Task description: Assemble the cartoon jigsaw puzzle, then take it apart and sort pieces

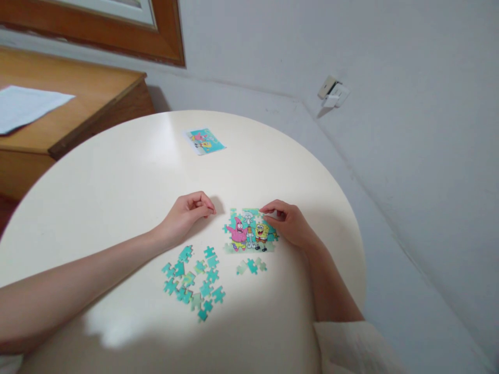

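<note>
A partly joined jigsaw puzzle (249,236) lies flat on the table, showing a pink starfish, a grey-green figure and a yellow square character. At its upper right edge is my right hand (290,223), thumb and forefinger pinched round what looks like a small puzzle piece; the fingers partly hide that corner. My left hand (191,213) is curled just left of the puzzle, thumb against the fingers, and no piece shows at its tips. Below it, several loose teal puzzle pieces (205,288) are spread about. A small row of pieces (252,266) sits just under the puzzle.
A picture card (206,141) with the same characters lies farther back on the round white table (117,171). To the left stands a wooden cabinet (97,78) with a white sheet (27,106) on it. A plugged-in adapter (336,96) sticks out of the wall.
</note>
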Motion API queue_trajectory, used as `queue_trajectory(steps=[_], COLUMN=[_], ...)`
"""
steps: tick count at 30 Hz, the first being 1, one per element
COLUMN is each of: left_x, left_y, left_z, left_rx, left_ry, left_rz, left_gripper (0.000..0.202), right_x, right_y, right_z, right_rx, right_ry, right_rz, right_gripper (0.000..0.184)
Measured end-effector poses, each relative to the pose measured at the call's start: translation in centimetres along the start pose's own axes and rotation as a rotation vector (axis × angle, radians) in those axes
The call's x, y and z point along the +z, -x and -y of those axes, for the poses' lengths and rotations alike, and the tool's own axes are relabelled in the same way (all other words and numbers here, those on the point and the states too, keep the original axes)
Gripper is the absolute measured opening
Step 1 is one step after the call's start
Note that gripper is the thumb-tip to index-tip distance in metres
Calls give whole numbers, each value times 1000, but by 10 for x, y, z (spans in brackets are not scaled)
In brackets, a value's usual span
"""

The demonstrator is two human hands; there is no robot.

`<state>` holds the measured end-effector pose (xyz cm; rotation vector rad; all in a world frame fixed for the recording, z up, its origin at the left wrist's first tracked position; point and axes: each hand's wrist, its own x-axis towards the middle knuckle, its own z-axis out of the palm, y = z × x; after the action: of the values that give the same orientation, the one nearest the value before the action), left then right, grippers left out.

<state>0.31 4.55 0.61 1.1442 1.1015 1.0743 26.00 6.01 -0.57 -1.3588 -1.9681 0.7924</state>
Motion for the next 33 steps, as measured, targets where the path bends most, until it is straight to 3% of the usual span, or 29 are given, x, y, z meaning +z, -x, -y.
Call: queue_trajectory(steps=[13,33], left_x=[-1,1], left_y=[0,0], left_z=[1,0], left_rx=[3,16], left_ry=[-13,17], left_rz=[3,10], left_gripper=[7,7], right_x=[0,0], right_y=[0,1], right_z=[-2,0], right_rx=[26,42], right_ry=[-144,-139], right_rz=[-72,-75], right_gripper=[16,15])
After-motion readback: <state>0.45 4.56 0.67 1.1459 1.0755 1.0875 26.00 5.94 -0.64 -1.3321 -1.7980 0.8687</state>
